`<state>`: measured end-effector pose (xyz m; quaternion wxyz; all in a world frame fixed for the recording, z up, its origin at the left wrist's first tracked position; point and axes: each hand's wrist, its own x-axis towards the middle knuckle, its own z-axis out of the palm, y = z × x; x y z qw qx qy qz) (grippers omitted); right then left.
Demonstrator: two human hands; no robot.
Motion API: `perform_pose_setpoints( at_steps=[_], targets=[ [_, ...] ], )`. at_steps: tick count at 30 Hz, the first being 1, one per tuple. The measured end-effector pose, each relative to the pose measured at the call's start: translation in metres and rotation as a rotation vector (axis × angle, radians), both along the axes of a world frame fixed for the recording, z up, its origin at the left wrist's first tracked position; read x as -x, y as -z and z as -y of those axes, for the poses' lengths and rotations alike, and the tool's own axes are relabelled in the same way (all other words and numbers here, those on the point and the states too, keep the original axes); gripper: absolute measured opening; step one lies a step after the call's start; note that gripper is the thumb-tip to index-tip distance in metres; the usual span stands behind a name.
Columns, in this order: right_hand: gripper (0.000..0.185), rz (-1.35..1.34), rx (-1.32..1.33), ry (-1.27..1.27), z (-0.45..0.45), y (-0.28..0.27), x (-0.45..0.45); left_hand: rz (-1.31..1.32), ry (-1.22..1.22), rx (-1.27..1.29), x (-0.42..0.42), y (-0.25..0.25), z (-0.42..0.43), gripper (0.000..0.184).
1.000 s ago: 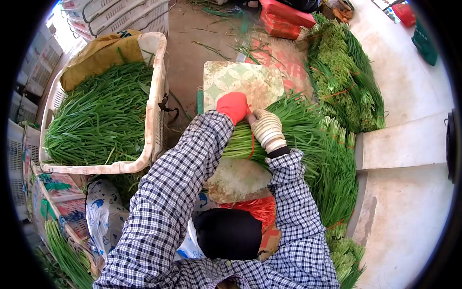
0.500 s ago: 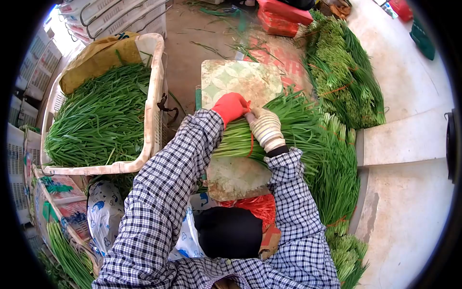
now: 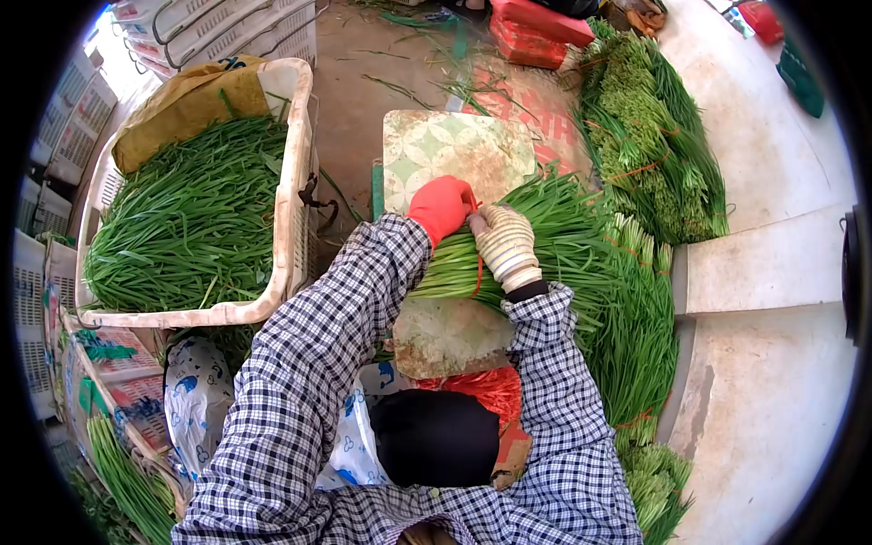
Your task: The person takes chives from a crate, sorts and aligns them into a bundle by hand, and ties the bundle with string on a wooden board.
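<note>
A bunch of garlic chives [image 3: 448,271] lies across a patterned board [image 3: 459,150], its pale stems to the left and its green leaves spreading right. Around the stems runs a red tie [image 3: 479,275]. My left hand [image 3: 440,209], in a red glove, pinches the tie at the top of the bunch. Close beside it, my right hand [image 3: 505,241] wears a cream striped glove and rests on the leaves, its fingertips closed at the same tie. The fingertips partly hide the place where the tie meets.
A white crate [image 3: 295,182] of loose chives stands at left. Tied bunches [image 3: 640,345] are piled at right along a pale wall [image 3: 763,263]. Red tie strands [image 3: 481,392] lie below the board. Stacked crates [image 3: 227,36] stand behind.
My left fingers have drawn in closer over the tie, and the tie's loose end no longer stands up. The bunch stays in place; the whole view has shifted slightly.
</note>
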<state>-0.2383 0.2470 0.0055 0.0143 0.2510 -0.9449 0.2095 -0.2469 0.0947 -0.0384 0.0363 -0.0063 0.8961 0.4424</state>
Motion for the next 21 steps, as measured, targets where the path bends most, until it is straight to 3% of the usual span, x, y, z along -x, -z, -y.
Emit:
perform_pose_setpoints(
  at_steps=[2, 3, 5, 6, 8, 11, 15, 17, 21],
  targets=[
    [0.025, -0.018, 0.006, -0.005, 0.0, 0.002, -0.001, -0.302, -0.03, 0.03, -0.002, 0.003, 0.0, 0.009],
    [0.025, -0.031, 0.002, -0.005, -0.001, 0.003, 0.0, -0.3, -0.03, 0.03, -0.002, 0.004, 0.001, 0.009],
    [0.024, -0.046, 0.0, -0.004, -0.002, 0.003, -0.001, 0.048, 0.003, -0.529, 0.001, 0.002, 0.004, 0.016],
    [0.024, -0.038, 0.013, -0.01, -0.002, 0.002, -0.001, 0.049, 0.004, -0.526, 0.0, -0.001, 0.006, 0.016],
    [0.024, -0.027, 0.029, -0.015, -0.002, 0.002, -0.002, 0.203, 0.004, -0.763, -0.002, -0.004, 0.01, 0.029],
    [0.024, -0.014, 0.039, -0.008, -0.001, -0.001, -0.002, 0.061, 0.072, -0.822, -0.012, -0.001, 0.013, 0.038],
    [0.026, 0.028, 0.01, 0.009, -0.001, 0.002, 0.0, 0.089, 0.067, -0.886, -0.011, 0.003, 0.013, 0.042],
    [0.027, 0.032, -0.003, 0.008, 0.001, 0.0, 0.002, 0.104, 0.014, -0.55, -0.008, -0.002, 0.011, 0.039],
    [0.027, 0.108, -0.036, 0.033, 0.002, -0.006, 0.0, 0.132, 0.02, -0.583, -0.007, -0.004, 0.012, 0.037]
  ],
)
